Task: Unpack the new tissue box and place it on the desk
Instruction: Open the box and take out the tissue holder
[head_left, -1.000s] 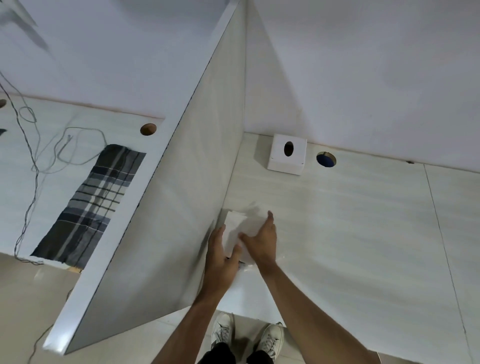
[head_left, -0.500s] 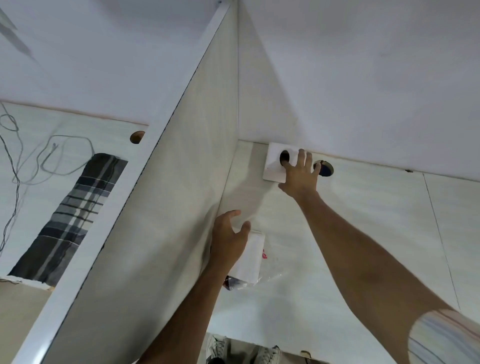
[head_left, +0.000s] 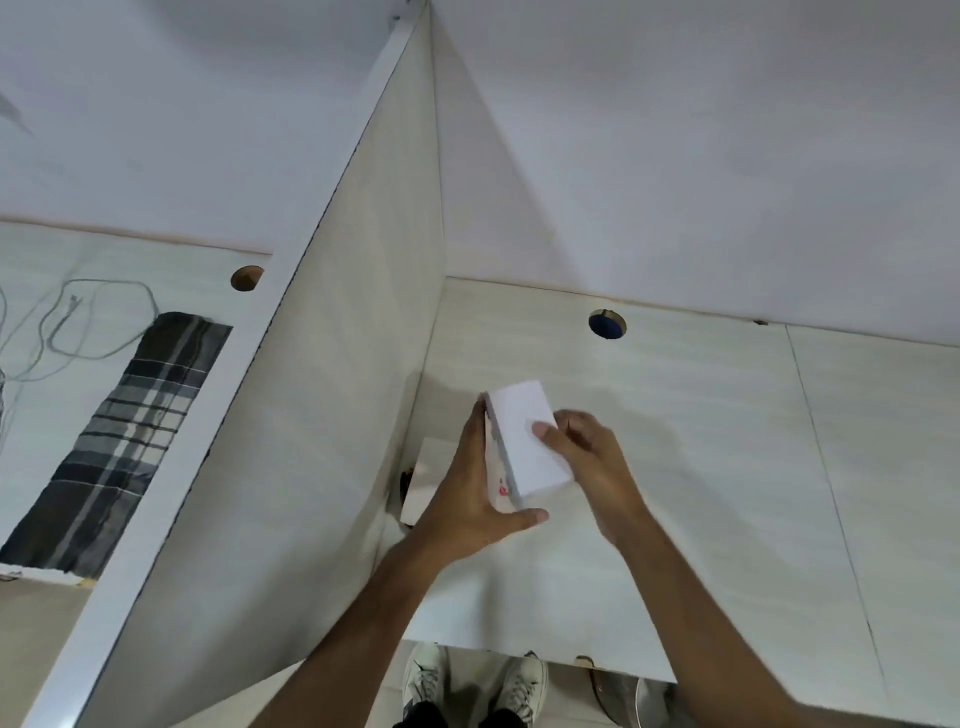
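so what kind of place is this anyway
Probably an office or study cubicle: a pale desk with a round cable hole, an upright divider panel separating it from a neighbouring desk, where loose cables lie.

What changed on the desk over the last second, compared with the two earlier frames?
The white box that stood by the back wall next to the cable hole has been fetched by the right hand and brought forward; both hands now hold it above the desk, the left hand underneath. The wrapped pack was let go and lies beside the divider. The plaid cloth and cable are unchanged.
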